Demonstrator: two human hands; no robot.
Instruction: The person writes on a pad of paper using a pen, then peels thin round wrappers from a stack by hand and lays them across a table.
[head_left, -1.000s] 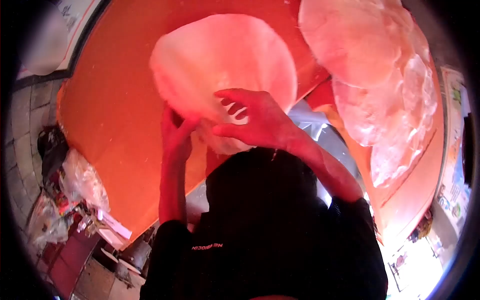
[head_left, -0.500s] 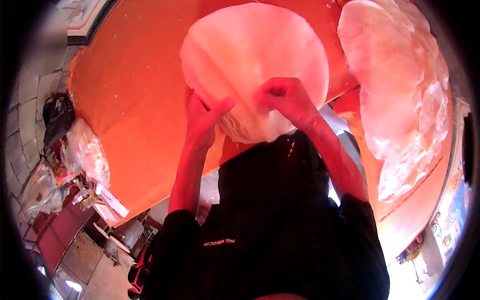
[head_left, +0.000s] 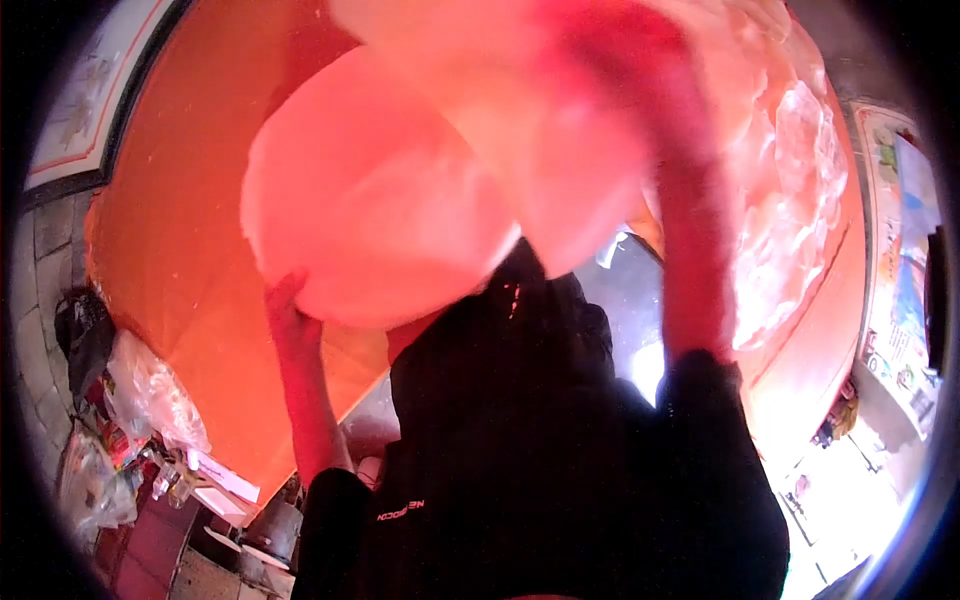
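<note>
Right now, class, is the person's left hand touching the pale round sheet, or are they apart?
Touching. The head view shows the left hand gripping the pale round sheet at its lower left edge, with no gap between them.

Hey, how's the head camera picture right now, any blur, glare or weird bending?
All in the head view: motion blur smears the right hand and right forearm; the left hand looks sharper; a red cast tints the pale round sheet; glare washes out the lower-right area; wide-angle distortion bows the edges, with black corners.
</note>
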